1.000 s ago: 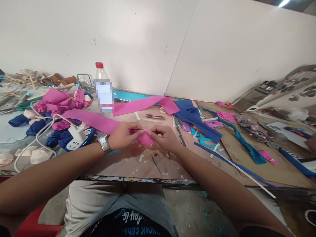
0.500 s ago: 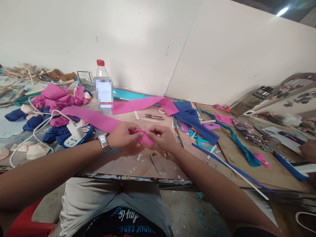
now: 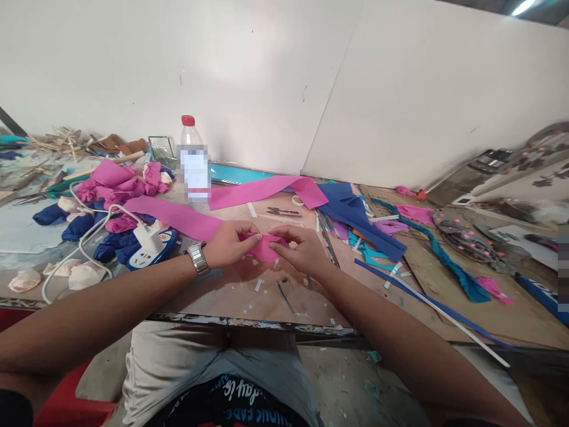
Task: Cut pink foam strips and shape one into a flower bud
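Near the table's front, a pink crepe paper strip (image 3: 265, 250) is pinched between both my hands. My left hand (image 3: 231, 242), with a metal watch on its wrist, grips it with thumb and fingers. On the other side, my right hand (image 3: 297, 249) holds the strip's end part, thumb on top. From behind my left hand the pink band (image 3: 178, 218) runs left toward a pile of pink bundles (image 3: 111, 178). Beyond my hands lie small thread snips (image 3: 283, 212) and a tape roll (image 3: 297, 202).
A red-capped bottle (image 3: 188, 120) stands at the back by the white wall. Left are a blue power strip (image 3: 166, 243) with a white charger and cable, and dark blue bundles (image 3: 77, 227). Blue strips (image 3: 364, 222) and a thin white stick (image 3: 453, 317) lie right.
The view has shifted slightly, so everything sits further right and a bit lower. Between my hands more of the pink strip shows, spread flatter, and my right thumb and fingers have moved.
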Action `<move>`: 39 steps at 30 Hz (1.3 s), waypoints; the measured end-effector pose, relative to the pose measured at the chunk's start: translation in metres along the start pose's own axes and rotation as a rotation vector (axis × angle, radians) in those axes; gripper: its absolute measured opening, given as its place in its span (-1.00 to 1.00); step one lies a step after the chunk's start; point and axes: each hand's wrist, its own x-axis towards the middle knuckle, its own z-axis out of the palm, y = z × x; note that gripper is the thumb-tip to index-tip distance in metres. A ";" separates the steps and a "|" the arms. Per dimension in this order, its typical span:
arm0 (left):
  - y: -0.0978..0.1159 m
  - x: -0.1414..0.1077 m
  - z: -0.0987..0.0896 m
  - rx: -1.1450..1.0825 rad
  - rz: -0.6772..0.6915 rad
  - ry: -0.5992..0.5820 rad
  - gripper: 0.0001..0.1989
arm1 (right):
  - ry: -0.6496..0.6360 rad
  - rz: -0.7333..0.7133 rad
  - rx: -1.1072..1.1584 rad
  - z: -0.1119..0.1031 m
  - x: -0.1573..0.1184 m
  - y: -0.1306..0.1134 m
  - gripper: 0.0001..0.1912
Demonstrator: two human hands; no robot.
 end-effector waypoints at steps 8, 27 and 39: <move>-0.001 0.000 0.000 0.011 0.013 0.023 -0.75 | 0.011 -0.131 -0.058 -0.001 -0.001 -0.001 -0.80; 0.002 -0.002 0.006 -0.015 0.086 0.020 -0.78 | -0.002 -0.264 -0.096 -0.001 0.000 -0.003 -0.88; 0.002 -0.003 0.007 0.014 0.086 0.016 -0.78 | 0.022 -0.276 -0.147 0.001 0.000 0.000 -0.90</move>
